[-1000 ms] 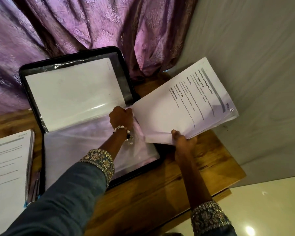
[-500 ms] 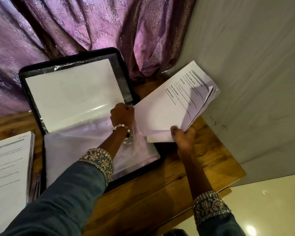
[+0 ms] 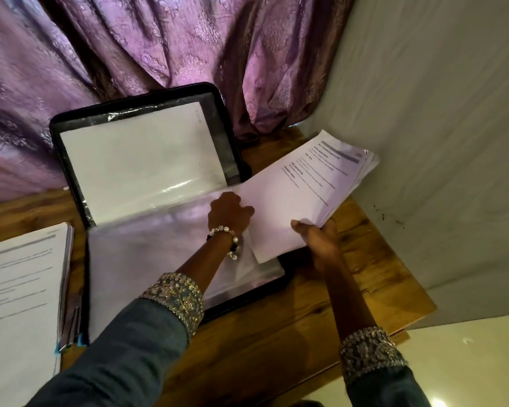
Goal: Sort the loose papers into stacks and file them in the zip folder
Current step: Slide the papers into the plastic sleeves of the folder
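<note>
In the middle of the frame the black zip folder (image 3: 147, 183) lies open on the wooden tabletop (image 3: 276, 342). The left hand (image 3: 228, 211) holds the edge of a clear plastic sleeve (image 3: 165, 248) in a curled grip. The right hand (image 3: 318, 239) pinches the near corner of the white printed paper stack (image 3: 300, 192). Its long axis runs toward the upper right, so the sleeve mouth is just left of the stack.

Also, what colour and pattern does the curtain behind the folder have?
The curtain is shiny purple with a woven flower pattern, seen in the head view.
</note>
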